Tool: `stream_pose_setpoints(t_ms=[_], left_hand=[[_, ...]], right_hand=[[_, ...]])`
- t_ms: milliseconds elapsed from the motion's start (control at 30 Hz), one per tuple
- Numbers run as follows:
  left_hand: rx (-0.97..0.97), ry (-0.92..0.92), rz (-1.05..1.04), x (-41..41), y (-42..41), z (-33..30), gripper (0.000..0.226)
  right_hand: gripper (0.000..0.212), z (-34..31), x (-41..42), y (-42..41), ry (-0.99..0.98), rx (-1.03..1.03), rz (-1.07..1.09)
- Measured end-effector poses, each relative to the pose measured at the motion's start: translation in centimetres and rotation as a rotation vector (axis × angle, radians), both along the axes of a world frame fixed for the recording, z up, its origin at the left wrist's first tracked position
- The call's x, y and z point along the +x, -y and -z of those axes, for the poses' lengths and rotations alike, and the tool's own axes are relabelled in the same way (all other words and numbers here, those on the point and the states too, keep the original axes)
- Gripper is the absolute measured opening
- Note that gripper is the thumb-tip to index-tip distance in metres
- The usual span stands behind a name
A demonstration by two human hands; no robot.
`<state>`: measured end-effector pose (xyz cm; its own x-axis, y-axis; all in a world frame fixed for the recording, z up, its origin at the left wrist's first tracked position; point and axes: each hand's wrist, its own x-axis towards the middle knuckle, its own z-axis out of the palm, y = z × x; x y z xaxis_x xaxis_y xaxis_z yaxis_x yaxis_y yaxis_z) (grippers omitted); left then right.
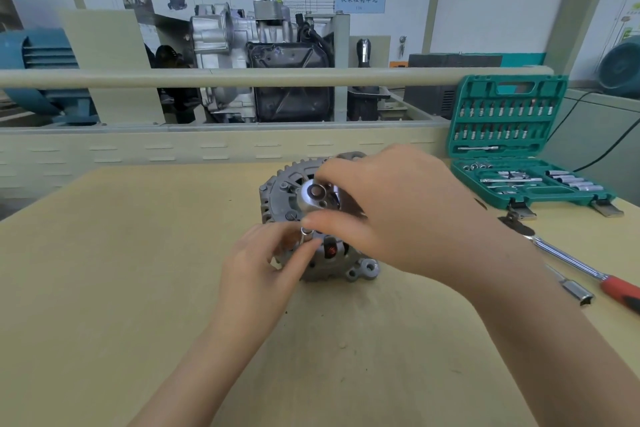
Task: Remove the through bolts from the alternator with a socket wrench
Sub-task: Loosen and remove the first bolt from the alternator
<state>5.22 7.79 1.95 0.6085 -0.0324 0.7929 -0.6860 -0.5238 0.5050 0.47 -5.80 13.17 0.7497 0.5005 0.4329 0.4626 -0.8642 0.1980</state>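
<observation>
Both hands are on the alternator [301, 204] mid-bench: the right hand [398, 208] grips its top, the left hand [266, 263] pinches a small bolt [304, 234] at its near edge.

The right hand [391, 215] covers the right half of the alternator [294, 204], so the housing there is hidden. Where the left hand [263, 263] and the right fingertips meet, a small shiny piece [305, 231] shows, too blurred to name. The red-handled ratchet [568, 260] runs off the right edge. The sockets in the green case [512, 146] are too small to tell apart.
</observation>
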Motion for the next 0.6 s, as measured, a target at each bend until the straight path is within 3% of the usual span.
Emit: stream_pose_setpoints(t_ms=[67, 167, 267, 400, 533, 600], left_hand=[[-0.005, -0.032, 0.019, -0.02, -0.11, 0.23, 0.009], [0.007, -0.084, 0.061, 0.04, -0.17, 0.48, 0.019], [0.018, -0.098, 0.084, 0.05, -0.17, 0.28, 0.018], [0.031, -0.061, 0.06, -0.04, -0.01, 0.02, 0.002], [-0.013, -0.077, 0.058, -0.13, 0.1, 0.17, 0.022], [0.001, -0.069, 0.078, -0.18, -0.03, 0.16, 0.019]], right_hand=[[0.037, 0.03, 0.1, 0.08, -0.021, -0.017, -0.033], [0.031, -0.02, 0.12, 0.34, -0.049, -0.025, -0.063], [0.041, -0.06, 0.18, 0.44, -0.048, -0.012, -0.058], [0.058, -0.04, 0.07, 0.26, 0.002, 0.074, 0.031], [0.049, 0.18, 0.12, 0.21, 0.008, 0.063, -0.011], [0.04, 0.09, 0.21, 0.34, -0.015, 0.026, -0.042]])
